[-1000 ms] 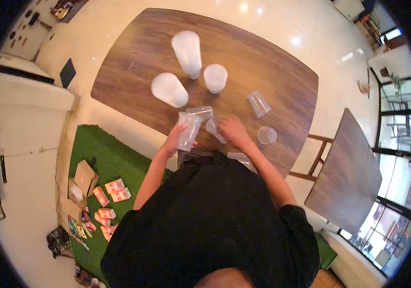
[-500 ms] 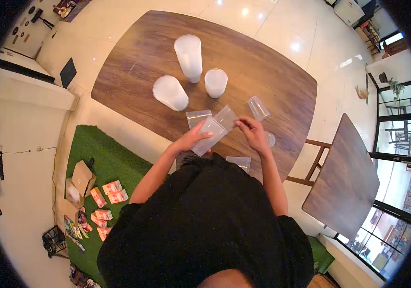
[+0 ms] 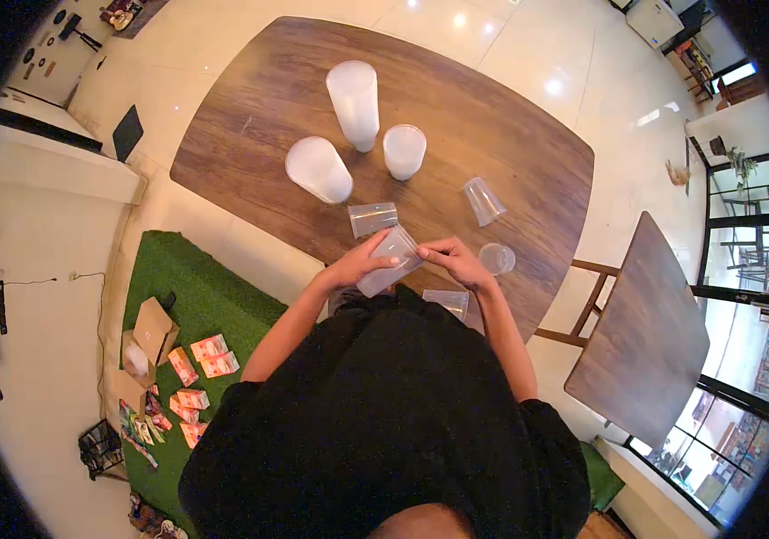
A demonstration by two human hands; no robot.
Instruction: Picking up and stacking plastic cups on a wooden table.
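Observation:
My left hand (image 3: 357, 264) is wrapped round a small stack of clear plastic cups (image 3: 388, 265), tilted with its rims toward the upper right. At those rims, the fingertips of my right hand (image 3: 458, 261) are pinched on the edge. Loose clear cups lie around my hands: one cup (image 3: 373, 219) just beyond the left hand, another cup (image 3: 485, 201) farther right, a third cup (image 3: 496, 259) beside the right hand. Close to my body lies one more cup (image 3: 446, 302), partly hidden by my shirt.
Three whitish stacks of cups stand farther back on the brown wooden table (image 3: 250, 117): a tall stack (image 3: 354, 106), a left stack (image 3: 319, 171) and a short stack (image 3: 404, 154). A second table (image 3: 645, 332) is at right. Orange boxes (image 3: 214, 355) and an open carton (image 3: 156, 329) lie on green turf.
The separate cup that my right hand held has moved down-left to the left hand's stack and no longer shows apart from it. My right hand has come closer to my left.

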